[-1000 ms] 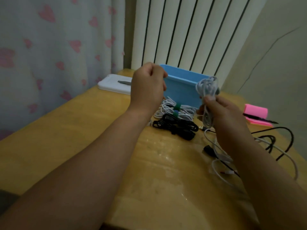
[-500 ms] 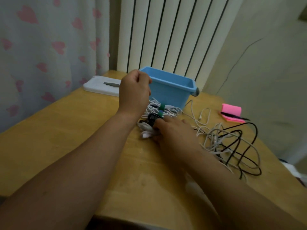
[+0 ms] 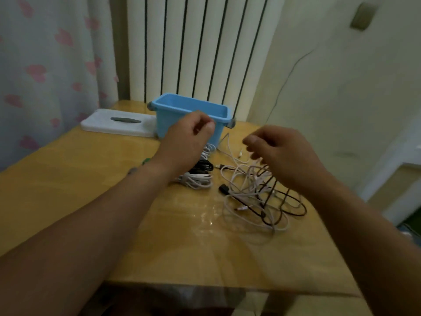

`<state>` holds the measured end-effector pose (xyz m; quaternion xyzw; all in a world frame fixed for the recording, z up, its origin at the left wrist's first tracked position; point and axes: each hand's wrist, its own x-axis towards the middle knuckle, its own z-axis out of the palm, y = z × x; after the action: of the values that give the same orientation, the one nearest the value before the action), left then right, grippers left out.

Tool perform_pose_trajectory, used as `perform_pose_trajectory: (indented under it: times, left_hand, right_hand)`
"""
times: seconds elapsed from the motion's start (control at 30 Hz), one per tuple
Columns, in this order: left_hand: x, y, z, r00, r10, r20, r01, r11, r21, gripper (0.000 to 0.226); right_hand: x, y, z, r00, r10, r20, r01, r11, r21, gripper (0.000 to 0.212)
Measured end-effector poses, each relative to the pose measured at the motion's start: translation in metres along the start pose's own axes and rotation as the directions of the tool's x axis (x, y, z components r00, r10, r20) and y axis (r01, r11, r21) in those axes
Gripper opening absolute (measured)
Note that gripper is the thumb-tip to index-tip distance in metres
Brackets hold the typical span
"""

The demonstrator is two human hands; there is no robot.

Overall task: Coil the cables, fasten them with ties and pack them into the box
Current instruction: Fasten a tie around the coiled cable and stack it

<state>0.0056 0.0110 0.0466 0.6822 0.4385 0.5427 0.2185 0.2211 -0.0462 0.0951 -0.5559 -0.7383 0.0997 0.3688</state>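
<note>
Above the table [image 3: 91, 190], the left hand [image 3: 184, 142] hangs half curled and holds nothing, just in front of the blue box [image 3: 189, 110]. The right hand [image 3: 282, 153] hovers loosely open over the loose cables [image 3: 257, 197]; whether a strand is caught in its fingers I cannot tell. Under the left wrist lie a few coiled bundles [image 3: 198, 176], white and black, beside the box, not in it. The box's inside is hidden. Judging by this, the tangled heap remains to coil and tie, and all of the packing.
</note>
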Motion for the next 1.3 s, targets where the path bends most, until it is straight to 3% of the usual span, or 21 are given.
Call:
perform_pose_trajectory:
  times: [0.13, 0.2, 0.3, 0.4, 0.5, 0.57, 0.63, 0.73, 0.9, 1.0, 1.13, 1.2, 1.3]
  left_hand:
    - [-0.024, 0.025, 0.016, 0.935, 0.013, 0.354, -0.084, 0.979, 0.187, 0.012]
    - [-0.042, 0.022, 0.027, 0.882, -0.026, 0.47, -0.148, 0.932, 0.331, 0.02]
    - [-0.058, 0.01, 0.036, 0.802, -0.136, 0.582, -0.206, 0.852, 0.482, 0.044]
    - [-0.061, 0.005, 0.039, 0.755, -0.116, 0.646, -0.286, 0.827, 0.483, 0.036]
    - [-0.06, 0.007, 0.042, 0.804, -0.072, 0.591, -0.311, 0.795, 0.521, 0.016]
    - [-0.056, 0.012, 0.041, 0.86, -0.066, 0.506, -0.224, 0.842, 0.491, 0.019]
    - [-0.05, 0.022, 0.036, 0.891, -0.097, 0.444, -0.073, 0.934, 0.35, 0.023]
    - [-0.038, 0.044, 0.029, 0.92, -0.124, 0.371, 0.075, 0.987, 0.144, 0.031]
    - [-0.027, 0.063, 0.027, 0.901, -0.252, 0.354, 0.337, 0.919, -0.204, 0.036]
    - [-0.028, 0.064, 0.025, 0.883, -0.306, 0.356, 0.39, 0.9, -0.195, 0.044]
    - [-0.047, 0.057, 0.028, 0.783, -0.424, 0.456, 0.544, 0.822, -0.17, 0.06]
    - [-0.059, 0.049, 0.031, 0.777, -0.475, 0.414, 0.601, 0.757, -0.258, 0.065]
    - [-0.073, 0.035, 0.036, 0.79, -0.52, 0.324, 0.607, 0.734, -0.303, 0.051]
  right_hand:
    - [-0.035, 0.023, -0.023, 0.998, 0.056, 0.013, -0.055, 0.998, -0.025, 0.014]
    - [-0.053, 0.034, -0.021, 0.995, 0.092, 0.044, -0.092, 0.996, -0.01, 0.013]
    - [-0.073, 0.043, -0.006, 0.959, 0.097, 0.265, -0.057, 0.987, -0.153, 0.019]
    - [-0.081, 0.047, 0.01, 0.933, 0.082, 0.351, 0.021, 0.96, -0.279, 0.019]
    - [-0.08, 0.053, 0.008, 0.962, 0.042, 0.268, 0.008, 0.983, -0.183, 0.01]
    - [-0.077, 0.055, 0.001, 0.985, 0.035, 0.172, -0.022, 0.997, -0.073, 0.01]
    - [-0.072, 0.054, -0.007, 0.995, 0.078, 0.069, -0.083, 0.994, 0.07, 0.011]
    - [-0.061, 0.049, -0.018, 0.989, 0.151, -0.007, -0.142, 0.945, 0.295, 0.009]
    - [-0.051, 0.046, -0.018, 0.982, 0.158, 0.102, -0.184, 0.909, 0.374, 0.009]
    - [-0.05, 0.048, -0.011, 0.982, 0.187, 0.005, -0.176, 0.913, 0.369, 0.011]
    - [-0.045, 0.045, -0.006, 0.945, 0.308, -0.11, -0.215, 0.839, 0.499, 0.014]
    - [-0.042, 0.042, -0.006, 0.924, 0.363, -0.12, -0.243, 0.799, 0.55, 0.016]
    - [-0.044, 0.042, -0.006, 0.916, 0.392, -0.083, -0.276, 0.767, 0.579, 0.025]
